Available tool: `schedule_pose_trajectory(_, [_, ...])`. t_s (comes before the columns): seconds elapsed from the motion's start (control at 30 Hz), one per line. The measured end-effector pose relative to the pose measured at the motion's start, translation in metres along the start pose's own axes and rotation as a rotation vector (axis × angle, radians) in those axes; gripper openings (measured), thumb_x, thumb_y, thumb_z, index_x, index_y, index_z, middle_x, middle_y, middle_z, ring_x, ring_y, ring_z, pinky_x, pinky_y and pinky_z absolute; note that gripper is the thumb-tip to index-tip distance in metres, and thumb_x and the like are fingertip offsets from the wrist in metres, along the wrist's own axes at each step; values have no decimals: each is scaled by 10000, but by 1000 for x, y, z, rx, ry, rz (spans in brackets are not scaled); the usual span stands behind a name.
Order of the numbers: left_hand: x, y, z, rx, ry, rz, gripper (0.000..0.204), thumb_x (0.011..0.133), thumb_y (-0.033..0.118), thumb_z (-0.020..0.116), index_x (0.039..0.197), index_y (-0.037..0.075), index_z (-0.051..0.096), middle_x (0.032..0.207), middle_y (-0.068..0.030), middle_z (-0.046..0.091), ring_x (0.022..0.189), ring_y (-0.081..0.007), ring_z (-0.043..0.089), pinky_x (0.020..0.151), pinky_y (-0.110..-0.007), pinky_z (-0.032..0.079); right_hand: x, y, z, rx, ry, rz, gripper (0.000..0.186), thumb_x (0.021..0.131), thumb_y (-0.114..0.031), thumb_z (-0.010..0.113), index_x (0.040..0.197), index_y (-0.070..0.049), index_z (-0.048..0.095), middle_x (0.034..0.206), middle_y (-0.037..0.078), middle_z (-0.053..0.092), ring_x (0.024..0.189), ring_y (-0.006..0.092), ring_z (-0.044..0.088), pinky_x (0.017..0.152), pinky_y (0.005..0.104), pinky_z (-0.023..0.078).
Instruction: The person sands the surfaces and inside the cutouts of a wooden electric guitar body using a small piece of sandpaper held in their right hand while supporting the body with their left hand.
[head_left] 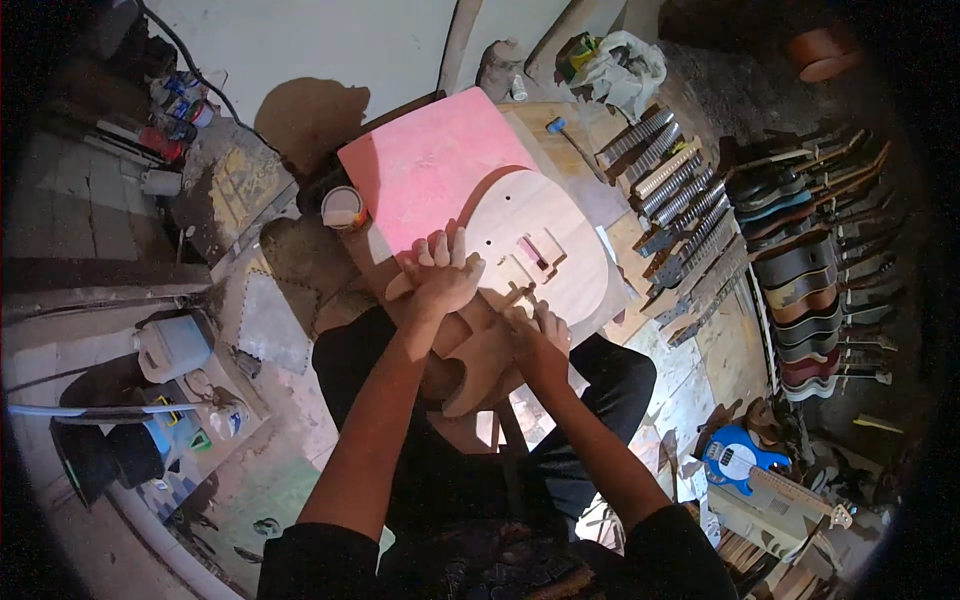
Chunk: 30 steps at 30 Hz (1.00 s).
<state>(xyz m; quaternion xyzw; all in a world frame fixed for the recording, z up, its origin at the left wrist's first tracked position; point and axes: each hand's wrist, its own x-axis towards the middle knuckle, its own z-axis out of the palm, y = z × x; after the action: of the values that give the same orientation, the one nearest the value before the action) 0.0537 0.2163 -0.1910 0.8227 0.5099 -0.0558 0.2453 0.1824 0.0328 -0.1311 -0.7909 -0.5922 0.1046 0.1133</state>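
1. Row of finished-looking guitars (800,290): standing packed side by side at the far right, necks pointing outward, bodies in blue, black, tan and red.
2. Pink board (430,150): lying flat at upper middle, dusty on top, with a shadow along the left edge.
3. Pale wooden guitar body (565,235): at the centre, directly in front of the person, lying over the lower right part of the pink board. Brightly lit at the far, rounded end; in brown shade at the near, horned end, just above the lap.
4. Row of fretted guitar necks (672,215): laid out side by side, to the right of the guitar body and well apart from both hands.
5. Blue guitar (738,458): at lower right, neck angled down to the right.
6. White plastic bag (628,75): crumpled, at the top, beyond the necks.
7. Left hand (447,283): palm down over the left side of the guitar body, fingers slightly spread, grip wide and flat.
8. Right hand (540,340): low over the shaded part of the guitar body, near the cutouts, fingers bent. Cannot tell about any small thing held underneath.
9. Open tin (343,208): just left of the pink board.
10. Blue-headed hammer (556,126): between the pink board and the necks.
11. Rectangular cutout (540,256) in the guitar body: pink showing through.
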Motion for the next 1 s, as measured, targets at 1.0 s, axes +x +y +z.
schedule_pose_trajectory(1.0, [1,-1,23,249,380,361,508,1001,461,496,1416,169,525,1593,-124,330,1414,-397,323,1134,-657,209,52,-1,36,129,202,-40,407,857,-129,658,1262,-171,671,1367,125,586,1142,368,580,935,511,474])
